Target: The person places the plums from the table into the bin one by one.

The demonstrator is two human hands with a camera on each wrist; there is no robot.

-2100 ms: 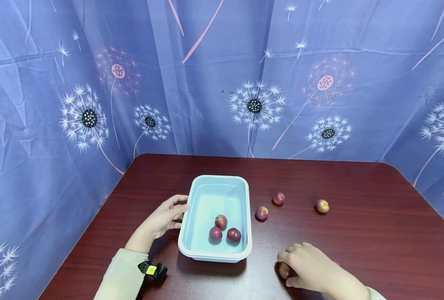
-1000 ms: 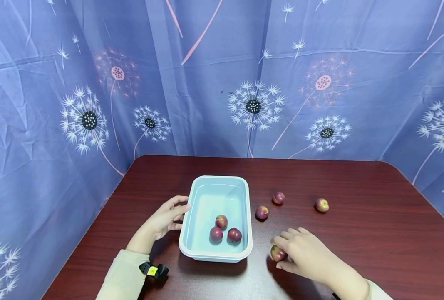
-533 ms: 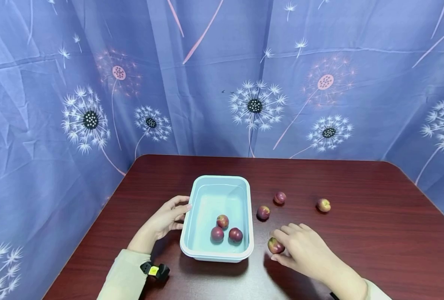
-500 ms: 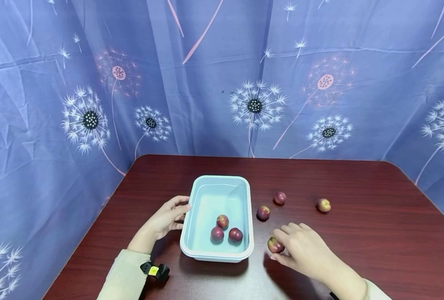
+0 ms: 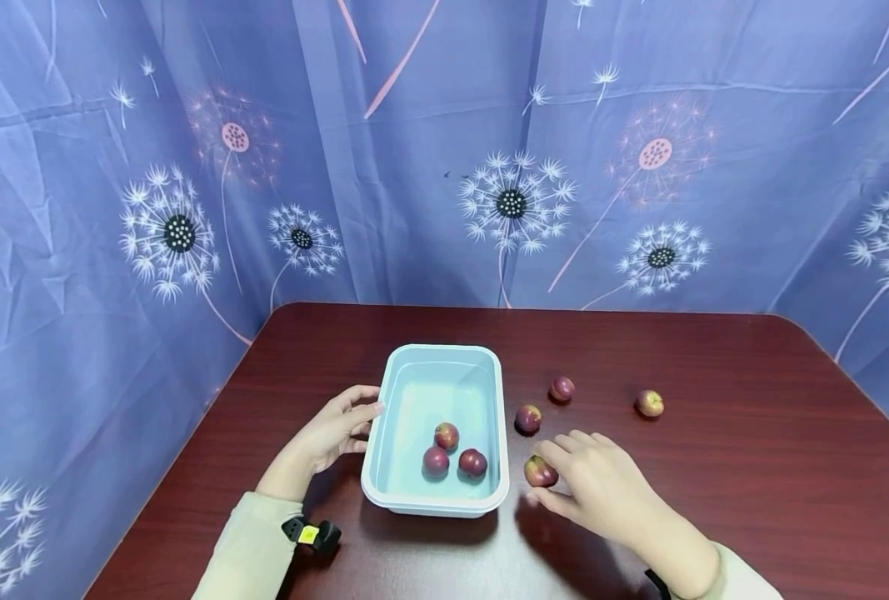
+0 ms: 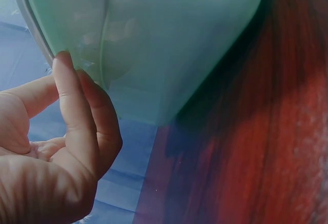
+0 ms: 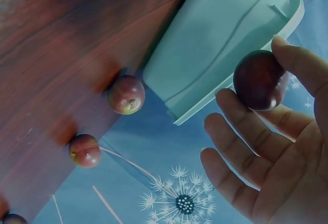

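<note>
A pale blue rectangular tub [image 5: 384,492] stands on the dark red table [image 5: 751,483] with three red plums [image 5: 454,452] inside. My left hand [image 5: 335,429] rests against the tub's left wall [image 6: 154,55], fingers lightly curved on it. My right hand [image 5: 590,479] pinches a red plum [image 5: 539,472] between thumb and fingertips, lifted just right of the tub. In the right wrist view that plum [image 7: 259,79] sits at my fingertips beside the tub's wall [image 7: 220,49].
Three more plums lie on the table right of the tub: one close [image 5: 528,417], one behind it [image 5: 561,388], one farther right [image 5: 649,403]. Blue dandelion-print cloth [image 5: 444,150] hangs around the table's far and side edges.
My right hand took hold of a plum near the table's front edge and carried it up and left toward the tub. The left hand stayed on the tub.
</note>
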